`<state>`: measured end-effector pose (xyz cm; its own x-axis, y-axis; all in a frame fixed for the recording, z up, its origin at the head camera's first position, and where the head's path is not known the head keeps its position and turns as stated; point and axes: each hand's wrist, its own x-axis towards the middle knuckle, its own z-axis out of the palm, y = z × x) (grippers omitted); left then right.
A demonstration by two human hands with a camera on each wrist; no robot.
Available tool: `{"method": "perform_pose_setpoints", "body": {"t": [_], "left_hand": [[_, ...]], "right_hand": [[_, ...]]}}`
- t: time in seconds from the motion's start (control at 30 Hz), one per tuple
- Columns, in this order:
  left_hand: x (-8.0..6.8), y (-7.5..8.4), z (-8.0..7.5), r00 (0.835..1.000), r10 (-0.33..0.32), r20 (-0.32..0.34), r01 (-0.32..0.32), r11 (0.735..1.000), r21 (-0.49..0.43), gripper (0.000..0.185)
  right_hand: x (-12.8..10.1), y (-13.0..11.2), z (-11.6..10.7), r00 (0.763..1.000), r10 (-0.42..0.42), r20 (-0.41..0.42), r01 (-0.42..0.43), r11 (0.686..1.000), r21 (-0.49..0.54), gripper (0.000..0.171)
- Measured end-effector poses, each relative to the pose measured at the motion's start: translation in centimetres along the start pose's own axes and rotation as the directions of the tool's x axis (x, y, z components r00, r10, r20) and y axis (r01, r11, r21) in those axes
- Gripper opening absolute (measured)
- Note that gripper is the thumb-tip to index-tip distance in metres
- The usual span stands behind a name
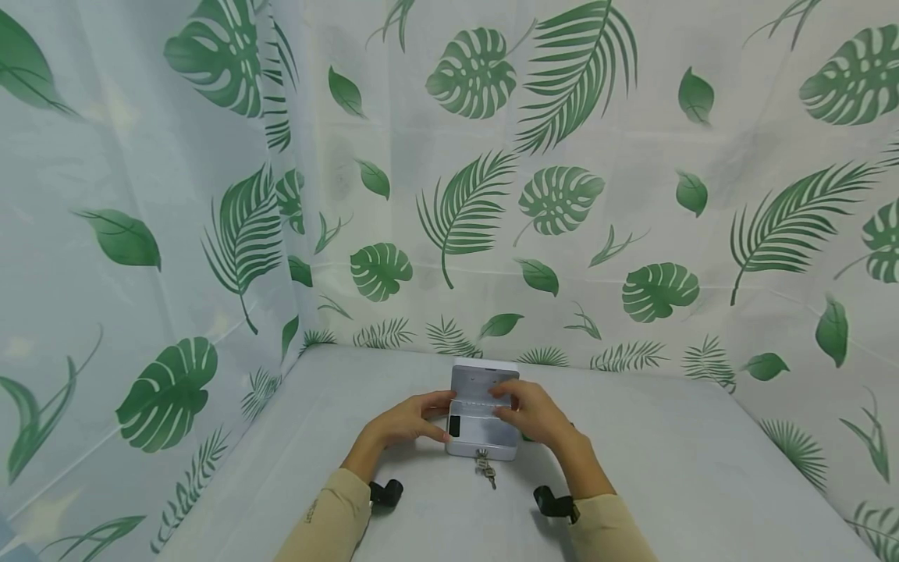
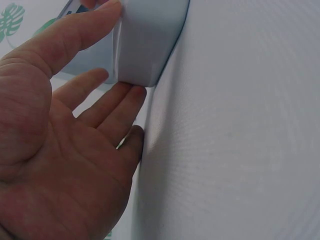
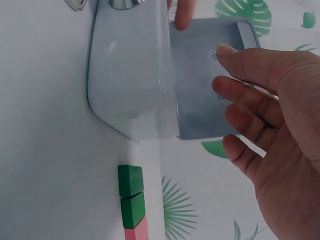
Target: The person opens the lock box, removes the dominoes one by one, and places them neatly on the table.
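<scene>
Your box (image 1: 483,421) sits mid-table (image 1: 688,468), lid (image 1: 485,382) raised at the far side, keys (image 1: 485,467) hanging from its near face. Your left hand (image 1: 407,421) braces the left end: thumb (image 2: 75,35) on top, straight fingers (image 2: 117,107) against the wall, loosely, no real grip. Your right hand (image 1: 530,412) is nearer the lid; its relaxed fingers (image 3: 250,85) lie open at the lid's inner face, holding nothing. Green and pink blocks (image 3: 132,200) wait just right of the box.

I saw a smooth, slightly glossy grey box (image 3: 132,75), metal keys (image 1: 485,467), a matt woven table cover (image 2: 240,140) and matt blocks (image 3: 131,195).
</scene>
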<state>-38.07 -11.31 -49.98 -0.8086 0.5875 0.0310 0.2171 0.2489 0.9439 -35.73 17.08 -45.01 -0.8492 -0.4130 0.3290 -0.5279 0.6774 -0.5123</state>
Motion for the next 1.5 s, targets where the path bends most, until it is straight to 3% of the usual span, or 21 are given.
{"method": "perform_pose_setpoints", "body": {"t": [0.6, 0.77, 1.5], "left_hand": [[0.0, -0.1, 0.0, 1.0, -0.006, -0.005, 0.005, 1.0, -0.016, 0.088], [-0.1, 0.0, 0.0, 1.0, -0.001, 0.005, 0.001, 1.0, -0.013, 0.089], [-0.1, 0.2, 0.0, 1.0, 0.007, 0.007, -0.007, 1.0, -0.009, 0.088]], "right_hand": [[0.1, -0.6, 0.9, 0.999, 0.023, 0.033, -0.025, 0.999, 0.033, 0.035], [0.2, -0.7, 1.3, 0.999, -0.011, 0.039, 0.01, 0.999, 0.035, 0.034], [0.4, -2.2, 2.8, 0.998, -0.066, 0.009, 0.067, 0.996, -0.053, 0.032]]}}
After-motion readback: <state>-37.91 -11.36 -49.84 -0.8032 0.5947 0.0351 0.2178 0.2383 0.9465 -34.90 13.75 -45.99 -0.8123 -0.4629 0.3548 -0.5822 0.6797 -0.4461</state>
